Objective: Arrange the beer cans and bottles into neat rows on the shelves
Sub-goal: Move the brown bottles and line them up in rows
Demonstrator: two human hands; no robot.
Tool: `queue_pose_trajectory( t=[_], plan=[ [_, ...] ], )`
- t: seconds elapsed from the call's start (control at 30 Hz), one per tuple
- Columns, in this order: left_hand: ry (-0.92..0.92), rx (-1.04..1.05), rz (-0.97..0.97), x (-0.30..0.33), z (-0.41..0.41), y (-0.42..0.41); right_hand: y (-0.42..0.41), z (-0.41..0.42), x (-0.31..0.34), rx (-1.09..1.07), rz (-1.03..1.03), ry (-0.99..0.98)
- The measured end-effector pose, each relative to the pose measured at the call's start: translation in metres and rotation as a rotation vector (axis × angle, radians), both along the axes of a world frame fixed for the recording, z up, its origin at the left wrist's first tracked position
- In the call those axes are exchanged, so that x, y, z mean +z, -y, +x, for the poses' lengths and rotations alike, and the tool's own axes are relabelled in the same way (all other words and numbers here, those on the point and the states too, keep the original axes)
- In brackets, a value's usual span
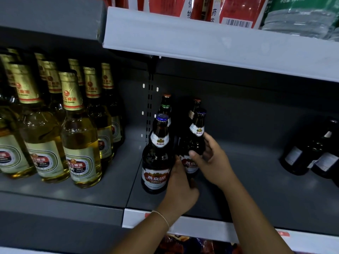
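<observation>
Two dark brown beer bottles with red-and-white labels and blue caps stand side by side on the grey shelf. My left hand grips the front left bottle at its lower body. My right hand grips the right bottle around its shoulder, thumb across the front. Behind them stand two more dark bottles, a green-banded bottle and a brown-necked bottle, partly hidden.
Several clear bottles of golden beer with gold foil necks fill the shelf section to the left. Dark bottles stand at the far right. An upper shelf edge overhangs, carrying red packs and water bottles. Packaged goods show below.
</observation>
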State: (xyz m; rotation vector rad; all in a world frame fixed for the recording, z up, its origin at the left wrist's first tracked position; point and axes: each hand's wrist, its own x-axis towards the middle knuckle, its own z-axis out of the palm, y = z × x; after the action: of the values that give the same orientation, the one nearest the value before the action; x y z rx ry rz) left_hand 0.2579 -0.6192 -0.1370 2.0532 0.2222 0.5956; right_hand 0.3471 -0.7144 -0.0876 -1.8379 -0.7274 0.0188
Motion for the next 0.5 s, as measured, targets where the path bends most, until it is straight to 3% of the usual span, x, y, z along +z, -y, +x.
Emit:
queue_pose_trajectory(
  t=[0.5],
  plan=[
    [-0.034, -0.041, -0.001, 0.001, 0.006, -0.003, -0.007, 0.002, -0.019, -0.089, 0.123, 0.007]
  ],
)
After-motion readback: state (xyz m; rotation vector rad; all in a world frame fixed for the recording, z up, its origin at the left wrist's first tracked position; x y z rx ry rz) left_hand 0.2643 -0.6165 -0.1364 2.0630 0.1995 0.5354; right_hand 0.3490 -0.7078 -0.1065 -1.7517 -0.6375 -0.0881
